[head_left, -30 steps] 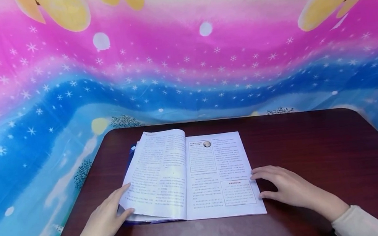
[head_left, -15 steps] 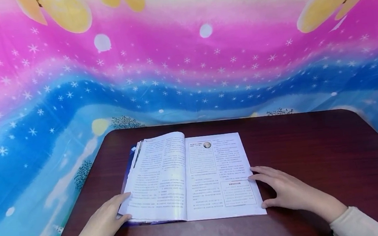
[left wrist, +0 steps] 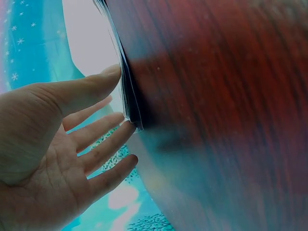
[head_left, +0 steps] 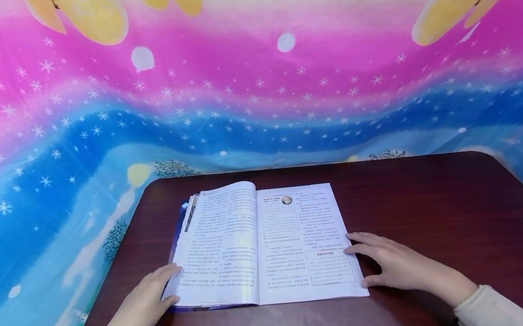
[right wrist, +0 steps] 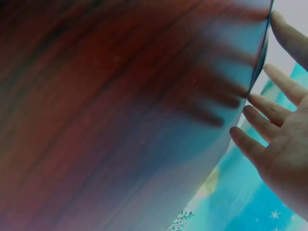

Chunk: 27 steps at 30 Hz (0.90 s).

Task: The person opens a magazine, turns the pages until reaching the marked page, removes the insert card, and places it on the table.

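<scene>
A magazine point(head_left: 299, 244) lies spread on the dark wooden table, its left-hand pages bulging up near the spine and a blue cover edge peeking out beneath them. My left hand point(head_left: 137, 301) is at the magazine's left edge, thumb and fingertips on the page margin. In the left wrist view the left hand point(left wrist: 72, 139) has its fingers extended against the stacked page edges. On the other side my right hand point(head_left: 398, 260) touches the right page's outer edge. The right wrist view shows the right hand point(right wrist: 284, 120) with fingers stretched and spread, tips along that edge.
The reddish-brown table point(head_left: 437, 197) has rounded far corners and a glossy, reflective top. Right behind it hangs a colourful cloth backdrop point(head_left: 254, 89) in pink and blue with snowflakes, which also runs down the table's left side.
The left-hand page has settled lower and flatter onto the pages below, baring more of the cover edge. My left hand has moved slightly down and left with it; my right hand has barely shifted.
</scene>
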Available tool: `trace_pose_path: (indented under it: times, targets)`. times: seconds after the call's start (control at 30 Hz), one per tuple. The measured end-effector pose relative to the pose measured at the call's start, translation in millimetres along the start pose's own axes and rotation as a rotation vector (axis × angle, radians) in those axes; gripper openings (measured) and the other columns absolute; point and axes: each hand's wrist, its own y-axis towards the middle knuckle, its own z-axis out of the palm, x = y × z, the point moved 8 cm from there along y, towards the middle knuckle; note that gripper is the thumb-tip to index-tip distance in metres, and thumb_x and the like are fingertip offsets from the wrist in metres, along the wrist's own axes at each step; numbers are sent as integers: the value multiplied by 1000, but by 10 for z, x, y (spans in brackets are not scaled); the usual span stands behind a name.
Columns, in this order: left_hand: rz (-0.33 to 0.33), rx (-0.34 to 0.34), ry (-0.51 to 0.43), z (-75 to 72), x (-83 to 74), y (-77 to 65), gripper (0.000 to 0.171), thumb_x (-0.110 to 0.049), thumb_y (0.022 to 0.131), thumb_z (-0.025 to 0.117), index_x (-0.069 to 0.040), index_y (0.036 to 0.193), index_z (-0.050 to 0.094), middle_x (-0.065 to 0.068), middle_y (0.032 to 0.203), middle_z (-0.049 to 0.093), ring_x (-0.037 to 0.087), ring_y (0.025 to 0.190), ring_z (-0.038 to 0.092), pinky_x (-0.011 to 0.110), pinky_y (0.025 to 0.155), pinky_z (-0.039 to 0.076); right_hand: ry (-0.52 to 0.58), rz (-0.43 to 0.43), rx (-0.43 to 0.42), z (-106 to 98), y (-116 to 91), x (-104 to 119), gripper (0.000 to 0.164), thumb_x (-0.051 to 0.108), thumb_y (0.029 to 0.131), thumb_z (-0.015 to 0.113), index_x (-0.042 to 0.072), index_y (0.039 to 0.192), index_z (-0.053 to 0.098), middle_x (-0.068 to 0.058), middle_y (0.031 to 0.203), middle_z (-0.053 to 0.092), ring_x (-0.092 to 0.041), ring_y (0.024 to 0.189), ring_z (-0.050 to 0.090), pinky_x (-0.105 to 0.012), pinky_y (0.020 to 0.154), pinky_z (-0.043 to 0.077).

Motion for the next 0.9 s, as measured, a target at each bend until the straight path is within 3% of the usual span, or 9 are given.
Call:
trace_pose_path:
  times: [0.6, 0.9]
  targets:
    - [14, -7, 19, 18, 19, -5, 48, -14, 83, 80, -4, 128, 64, 19, 136, 57, 41, 123, 52, 57, 96, 46, -7, 13, -14, 4, 37, 19, 52, 31, 79, 83, 11, 125, 67, -14, 146, 49, -38, 136, 41, -57, 104, 39]
    - [40, -43, 43, -16, -18, -23, 46, -12, 82, 80, -6, 125, 66, 19, 133, 59, 41, 122, 54, 59, 95, 46, -27, -15, -72, -33, 114, 60, 46, 30, 81, 83, 13, 121, 69, -11, 140, 56, -34, 132, 48, -54, 103, 42]
